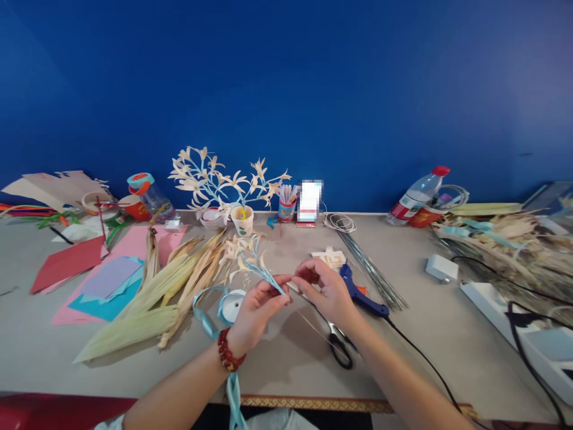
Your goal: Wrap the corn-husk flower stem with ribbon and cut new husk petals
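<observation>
My left hand (257, 310), with a red bead bracelet on the wrist, pinches the stem of a small sprig of pale husk flowers (244, 251) wrapped in light blue ribbon. My right hand (324, 286) is closed in a pinch at the same stem end, fingertips meeting the left hand's. A light blue ribbon (210, 322) trails from its white spool (233, 304) under my left wrist and off the table edge. Black-handled scissors (338, 346) lie below my right hand.
Dried corn husks (165, 292) and coloured paper sheets (107, 280) lie at left. A blue glue gun (360, 292) with black cord, thin wires (371, 269), a flower branch in a cup (242, 221), a water bottle (416, 194), a white power strip (514, 328) and more husks sit at right.
</observation>
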Motion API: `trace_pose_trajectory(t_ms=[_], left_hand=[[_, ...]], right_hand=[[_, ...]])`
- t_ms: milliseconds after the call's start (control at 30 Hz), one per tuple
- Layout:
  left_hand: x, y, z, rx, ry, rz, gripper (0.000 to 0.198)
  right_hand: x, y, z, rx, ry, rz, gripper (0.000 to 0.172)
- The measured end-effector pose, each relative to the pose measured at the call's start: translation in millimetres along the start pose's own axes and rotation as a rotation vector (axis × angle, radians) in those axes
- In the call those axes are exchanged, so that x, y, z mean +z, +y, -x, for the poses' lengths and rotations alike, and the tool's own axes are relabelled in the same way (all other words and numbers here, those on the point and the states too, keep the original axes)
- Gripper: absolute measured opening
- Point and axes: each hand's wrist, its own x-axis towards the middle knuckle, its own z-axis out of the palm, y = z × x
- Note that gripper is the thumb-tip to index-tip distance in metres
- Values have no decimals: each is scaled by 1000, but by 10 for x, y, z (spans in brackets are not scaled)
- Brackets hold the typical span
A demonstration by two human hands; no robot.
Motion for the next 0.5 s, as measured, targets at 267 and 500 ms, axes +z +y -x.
trace_pose_trajectory(t_ms=[267,500], left_hand=[[-13,-8,-10,-42,-29,39,28],[13,12,5,-87,-31,-32,30]], right_hand=[[10,123,-21,-518,11,218,17],[-17,140,32,-110,169,68,12]])
